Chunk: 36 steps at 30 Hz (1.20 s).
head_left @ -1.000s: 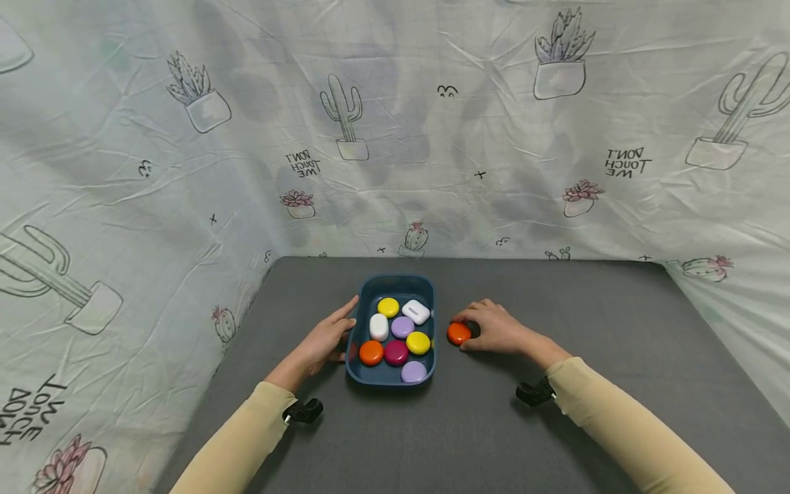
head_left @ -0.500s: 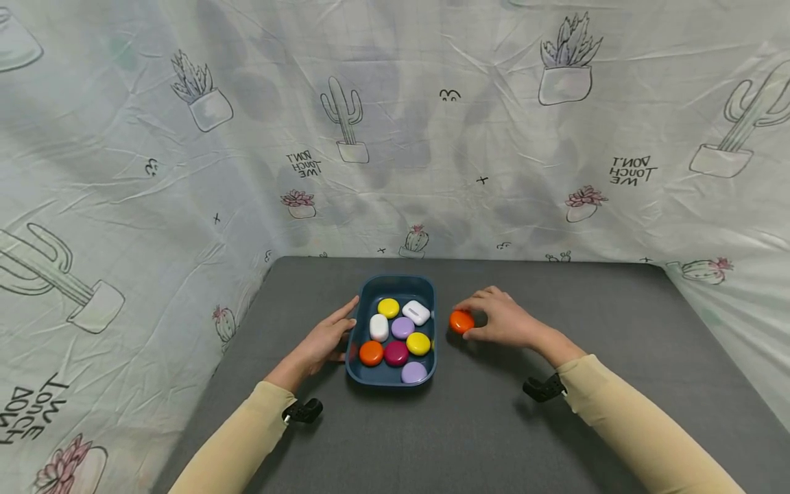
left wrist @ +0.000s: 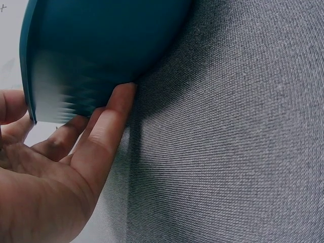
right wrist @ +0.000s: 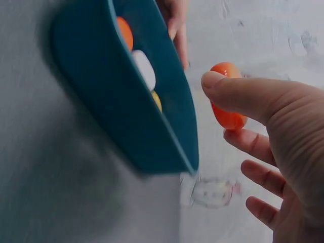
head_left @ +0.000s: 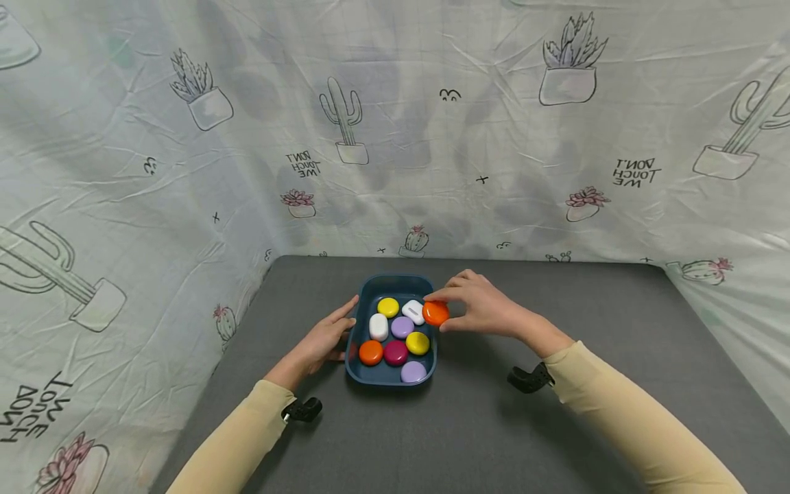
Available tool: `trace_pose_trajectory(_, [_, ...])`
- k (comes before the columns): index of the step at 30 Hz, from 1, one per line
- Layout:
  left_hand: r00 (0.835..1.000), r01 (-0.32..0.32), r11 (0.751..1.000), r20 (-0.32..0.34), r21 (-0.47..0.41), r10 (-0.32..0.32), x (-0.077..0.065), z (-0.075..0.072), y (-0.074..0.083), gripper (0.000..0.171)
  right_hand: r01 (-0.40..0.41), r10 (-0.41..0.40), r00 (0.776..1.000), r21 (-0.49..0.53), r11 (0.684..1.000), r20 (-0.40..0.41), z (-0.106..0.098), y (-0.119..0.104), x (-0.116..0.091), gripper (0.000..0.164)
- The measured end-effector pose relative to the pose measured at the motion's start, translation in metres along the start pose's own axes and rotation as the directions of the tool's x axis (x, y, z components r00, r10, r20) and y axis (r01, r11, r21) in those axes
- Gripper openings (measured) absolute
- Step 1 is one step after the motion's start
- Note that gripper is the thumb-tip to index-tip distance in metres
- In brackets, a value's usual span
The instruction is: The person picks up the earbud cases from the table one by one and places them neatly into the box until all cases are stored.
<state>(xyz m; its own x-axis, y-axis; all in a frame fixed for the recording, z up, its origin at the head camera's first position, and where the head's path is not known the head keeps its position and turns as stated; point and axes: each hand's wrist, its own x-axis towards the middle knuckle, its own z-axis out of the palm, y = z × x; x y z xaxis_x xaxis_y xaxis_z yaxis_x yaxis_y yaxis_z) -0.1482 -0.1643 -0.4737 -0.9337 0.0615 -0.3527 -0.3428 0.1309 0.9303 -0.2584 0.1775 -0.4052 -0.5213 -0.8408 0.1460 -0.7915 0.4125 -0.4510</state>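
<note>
My right hand (head_left: 487, 307) pinches a glossy orange rounded disc (head_left: 435, 313) between thumb and fingers, above the right rim of a dark blue rectangular bin (head_left: 381, 379). In the right wrist view, the thumb lies across the orange disc (right wrist: 229, 115), and the other fingers are spread below. Against the bin's left side rests my left hand (head_left: 317, 343). Its fingers (left wrist: 104, 134) touch the outer wall in the left wrist view. Inside the bin lie yellow discs (head_left: 388, 307), lilac discs (head_left: 402, 327), white rounded pieces (head_left: 379, 327), another orange disc (head_left: 372, 353) and a magenta disc (head_left: 396, 353).
The bin stands on a dark grey tabletop (head_left: 395, 439). White cloth (head_left: 395, 137) printed with cacti hangs behind the table and along its sides. Each wrist wears a black camera strap (head_left: 302, 410).
My right hand has lifted the orange disc off the tabletop and carried it left over the bin's rim. The left hand and the bin have stayed put.
</note>
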Motion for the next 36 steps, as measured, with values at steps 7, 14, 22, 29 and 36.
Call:
trace_pose_trajectory(7, [1.000, 0.002, 1.000, 0.004, 0.004, -0.002, -0.002, 0.001, 0.002, 0.057, 0.020, -0.021, 0.995, 0.011, 1.000, 0.094, 0.010, -0.026, 0.017, 0.053])
trace_pose_trajectory(14, [1.000, 0.003, 1.000, 0.001, 0.003, -0.003, -0.004, 0.001, 0.003, 0.056, 0.077, -0.071, 0.977, -0.025, 0.997, 0.203, 0.027, -0.043, 0.031, 0.050])
trace_pose_trajectory(22, [1.000, 0.007, 1.000, 0.006, 0.011, -0.008, -0.007, 0.001, 0.004, 0.056, 0.143, -0.123, 0.950, -0.048, 0.989, 0.288, 0.047, -0.062, 0.038, 0.052])
trace_pose_trajectory(29, [1.000, 0.012, 1.000, 0.011, 0.002, -0.012, -0.009, 0.001, 0.004, 0.056, 0.187, -0.156, 0.945, -0.082, 0.979, 0.288, 0.057, -0.067, 0.035, 0.053])
trace_pose_trajectory(36, [1.000, 0.015, 1.000, 0.007, 0.002, -0.015, -0.011, 0.001, 0.003, 0.056, 0.077, -0.072, 0.988, -0.033, 0.996, 0.139, 0.034, -0.049, 0.005, 0.050])
